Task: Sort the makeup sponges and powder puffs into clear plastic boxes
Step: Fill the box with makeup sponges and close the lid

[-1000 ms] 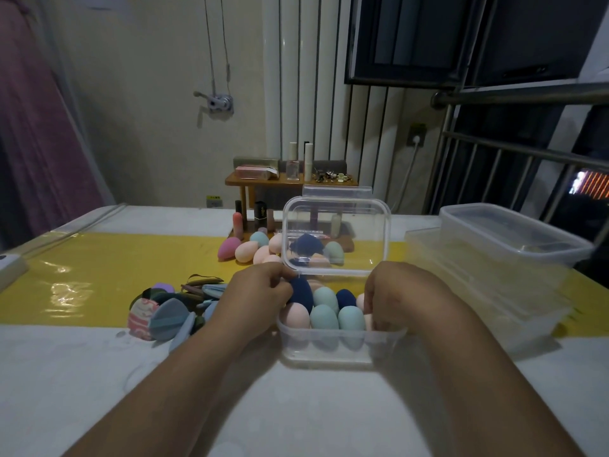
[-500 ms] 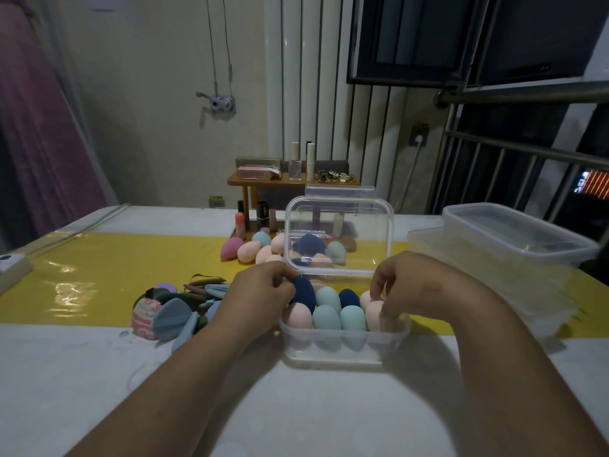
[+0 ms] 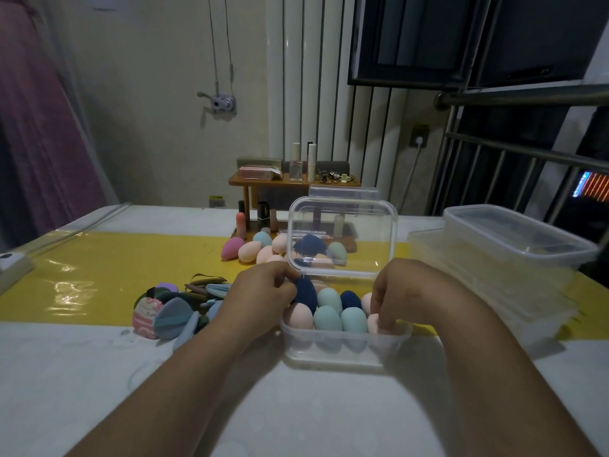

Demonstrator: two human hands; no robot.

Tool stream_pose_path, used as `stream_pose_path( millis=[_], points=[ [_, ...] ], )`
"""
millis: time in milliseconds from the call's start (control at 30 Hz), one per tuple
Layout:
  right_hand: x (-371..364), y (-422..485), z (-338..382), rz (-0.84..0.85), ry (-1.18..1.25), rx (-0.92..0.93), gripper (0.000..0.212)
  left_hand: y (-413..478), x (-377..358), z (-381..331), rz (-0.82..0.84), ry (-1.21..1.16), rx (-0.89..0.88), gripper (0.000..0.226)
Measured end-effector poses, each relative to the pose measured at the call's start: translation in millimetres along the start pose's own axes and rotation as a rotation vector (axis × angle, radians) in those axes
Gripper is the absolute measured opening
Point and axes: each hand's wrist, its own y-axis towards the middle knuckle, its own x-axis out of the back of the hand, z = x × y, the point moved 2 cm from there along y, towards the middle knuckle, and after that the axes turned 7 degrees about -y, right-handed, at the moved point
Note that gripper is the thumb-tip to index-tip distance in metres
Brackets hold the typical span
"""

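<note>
A clear plastic box (image 3: 333,349) stands in front of me with its hinged lid (image 3: 342,237) raised. Inside it stand several egg-shaped sponges in teal, pink and navy. My left hand (image 3: 263,291) pinches the top of a navy sponge (image 3: 304,291) at the box's left side. My right hand (image 3: 400,291) reaches into the right end, its fingers curled on a pale pink sponge (image 3: 374,321). Loose sponges (image 3: 253,250) lie behind the box. A pile of flat powder puffs (image 3: 171,308) lies to the left.
Two larger clear boxes (image 3: 514,239) are stacked at the right. Lipsticks (image 3: 242,222) and a small wooden shelf (image 3: 290,181) with bottles stand behind the sponges. A yellow runner (image 3: 99,268) crosses the white table. A white device (image 3: 11,262) sits at the left edge.
My right hand has shifted at the box's right end and now pushes a pale pink sponge down into the corner. My left hand stays on the navy sponge.
</note>
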Motion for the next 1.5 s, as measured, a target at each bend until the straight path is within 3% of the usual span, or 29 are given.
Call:
stream_pose_path(
  millis=[167,267,400,533,800,1100,1200,1333,1500],
  points=[
    [-3,5,1,-0.017,0.001,-0.009,0.025,-1,1,1,-0.002,-0.003,0.003,0.024],
    [-1,3,-6,-0.066,0.108,0.018,0.013,-1,0,1,0.0,0.003,0.003,0.025],
    [-1,1,-7,-0.091,0.189,0.078,0.022,-1,1,1,-0.006,0.004,0.001,0.026],
    [0,-1,-8,-0.117,0.264,0.107,0.014,0,0,1,-0.007,0.005,0.002,0.026],
    [-3,7,12,-0.399,0.405,0.16,0.013,-1,-4,-1,-0.004,-0.053,-0.025,0.017],
    [-14,14,20,-0.317,0.246,0.117,0.031,6,-2,1,-0.113,-0.164,0.01,0.003],
    [-11,14,15,-0.298,0.244,0.059,0.033,12,-2,7,-0.133,-0.102,0.038,0.019],
    [-7,16,15,-0.268,0.238,0.006,0.037,15,-10,10,-0.049,0.049,0.011,0.029],
    [-7,18,14,-0.276,0.227,-0.001,0.038,15,-19,9,0.177,0.08,-0.082,0.03]
  ],
)
